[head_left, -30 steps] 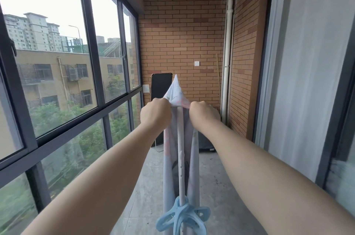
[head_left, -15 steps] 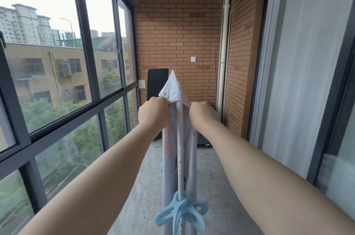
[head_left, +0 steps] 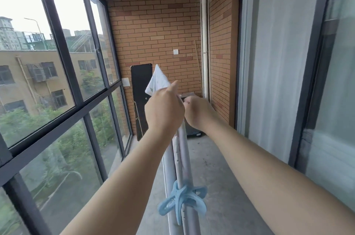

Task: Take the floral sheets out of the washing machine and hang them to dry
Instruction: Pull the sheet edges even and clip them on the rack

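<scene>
The sheet (head_left: 159, 81) is draped along the pole (head_left: 178, 160), long axis run from 6 o'clock to centre, loose corner pointed at 12; it's gripped in the curled left hand (head_left: 163, 109), thumb stuck up; it's pinched by the right hand (head_left: 198, 112) just at 3; right fingertips are hidden, tbh.

Cloth sheet (head_left: 158, 81); smooth plast. clip (head_left: 182, 199)

place: enclosed home balcony | cues: brick wall (head_left: 157, 29), windows (head_left: 23, 85) (drying rail (head_left: 180, 158))
</scene>
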### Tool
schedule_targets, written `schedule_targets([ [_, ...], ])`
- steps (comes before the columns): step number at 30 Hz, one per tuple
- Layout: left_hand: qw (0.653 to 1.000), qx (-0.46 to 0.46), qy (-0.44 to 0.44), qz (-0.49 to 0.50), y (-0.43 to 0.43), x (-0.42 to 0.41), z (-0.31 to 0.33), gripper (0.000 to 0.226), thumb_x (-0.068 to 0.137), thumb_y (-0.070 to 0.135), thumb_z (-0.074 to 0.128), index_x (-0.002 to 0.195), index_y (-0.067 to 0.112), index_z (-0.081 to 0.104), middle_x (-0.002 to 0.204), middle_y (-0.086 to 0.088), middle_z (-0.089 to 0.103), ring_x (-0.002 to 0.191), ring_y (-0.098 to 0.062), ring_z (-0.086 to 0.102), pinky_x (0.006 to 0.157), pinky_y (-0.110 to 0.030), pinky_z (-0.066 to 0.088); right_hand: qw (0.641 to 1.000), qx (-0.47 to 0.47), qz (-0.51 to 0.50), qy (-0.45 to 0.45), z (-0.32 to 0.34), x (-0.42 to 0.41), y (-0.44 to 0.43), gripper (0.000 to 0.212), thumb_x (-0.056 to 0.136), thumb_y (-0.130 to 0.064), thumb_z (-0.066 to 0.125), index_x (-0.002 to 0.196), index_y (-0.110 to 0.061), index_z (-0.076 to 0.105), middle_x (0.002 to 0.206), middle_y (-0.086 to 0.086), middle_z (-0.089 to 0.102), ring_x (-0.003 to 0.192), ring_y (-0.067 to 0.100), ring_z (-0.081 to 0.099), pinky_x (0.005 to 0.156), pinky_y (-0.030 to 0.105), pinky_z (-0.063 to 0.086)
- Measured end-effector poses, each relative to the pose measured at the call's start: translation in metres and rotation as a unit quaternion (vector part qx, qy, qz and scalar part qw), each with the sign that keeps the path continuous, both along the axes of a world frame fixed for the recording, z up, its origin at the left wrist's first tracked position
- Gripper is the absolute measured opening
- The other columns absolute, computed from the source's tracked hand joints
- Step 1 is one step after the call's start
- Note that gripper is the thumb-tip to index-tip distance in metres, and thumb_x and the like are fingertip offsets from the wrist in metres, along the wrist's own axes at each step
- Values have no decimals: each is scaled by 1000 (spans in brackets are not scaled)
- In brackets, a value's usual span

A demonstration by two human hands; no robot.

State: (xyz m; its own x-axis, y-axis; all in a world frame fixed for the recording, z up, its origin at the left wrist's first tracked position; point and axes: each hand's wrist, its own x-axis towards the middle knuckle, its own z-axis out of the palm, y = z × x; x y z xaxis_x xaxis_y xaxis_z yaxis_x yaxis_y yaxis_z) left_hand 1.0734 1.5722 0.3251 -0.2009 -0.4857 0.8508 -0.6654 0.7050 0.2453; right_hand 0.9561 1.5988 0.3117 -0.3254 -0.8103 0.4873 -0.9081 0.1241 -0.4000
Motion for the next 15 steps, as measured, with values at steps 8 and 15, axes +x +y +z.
schedule_targets([
  [8,966,119,155,-167,51,-70,-77,30,101,19,53,123,28,72,97,10,77,84,-6,68,74,-17,48,963,-120,-8,-242,-56,-80,86,34,107,-29,44,130,-18,65,114,-8,73,97,2,67,87,31,59],
  [15,942,236,110,-212,76,-178,-128,26,100,22,57,120,29,73,113,18,73,105,2,66,85,-6,48,952,-169,-24,-253,-97,-191,132,36,105,-35,45,133,-23,63,125,-10,69,114,4,63,100,31,53],
])
